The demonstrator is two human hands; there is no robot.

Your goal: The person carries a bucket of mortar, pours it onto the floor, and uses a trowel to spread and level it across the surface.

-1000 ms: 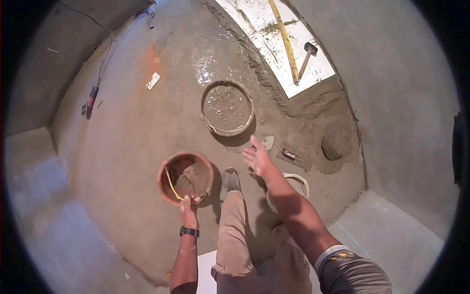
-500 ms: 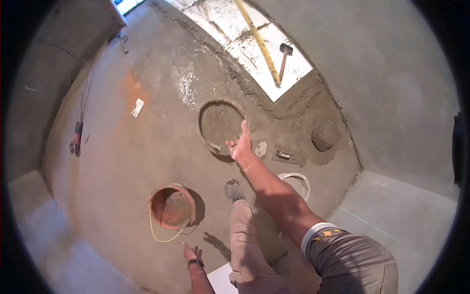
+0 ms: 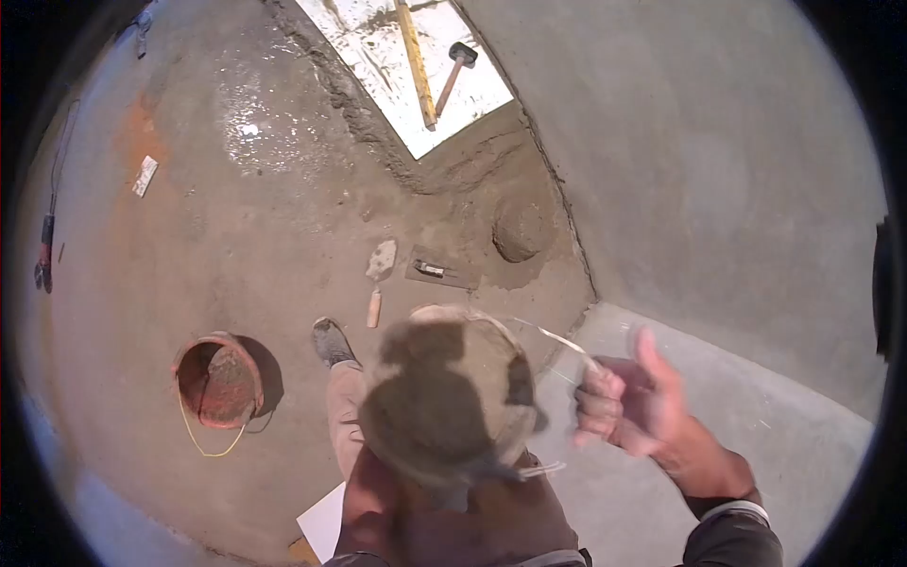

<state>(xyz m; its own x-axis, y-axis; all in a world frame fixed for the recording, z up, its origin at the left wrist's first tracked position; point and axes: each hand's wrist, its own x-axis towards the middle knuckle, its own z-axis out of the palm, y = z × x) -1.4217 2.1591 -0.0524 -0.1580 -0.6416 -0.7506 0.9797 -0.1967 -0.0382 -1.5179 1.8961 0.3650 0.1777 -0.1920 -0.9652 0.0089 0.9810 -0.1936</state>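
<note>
A round, shallow basin [image 3: 515, 420] with a pale rim, blurred and partly in deep shadow, is close in front of my body. My right hand [image 3: 628, 402] is to the right of it, smeared by motion, its thumb raised and its fingers curled. A thin pale strip [image 3: 564, 340] runs from those fingers toward the basin's rim. Pale cord-like ends [image 3: 541, 469] show at the basin's lower right. I cannot make out my left hand; the basin and the shadow at the bottom hide that area.
An orange bucket [image 3: 231, 383] with a yellow handle lies tilted at the left. A trowel [image 3: 375, 307], a flat float [image 3: 442, 268] and a mortar mound [image 3: 518, 230] are ahead. Beyond them, a mallet [image 3: 457, 71] and yellow bar [image 3: 416, 61] lie on a white panel [image 3: 482, 90].
The round basin has left the floor and is now close to my body. My right hand has come back to the right. The view has shifted rightward.
</note>
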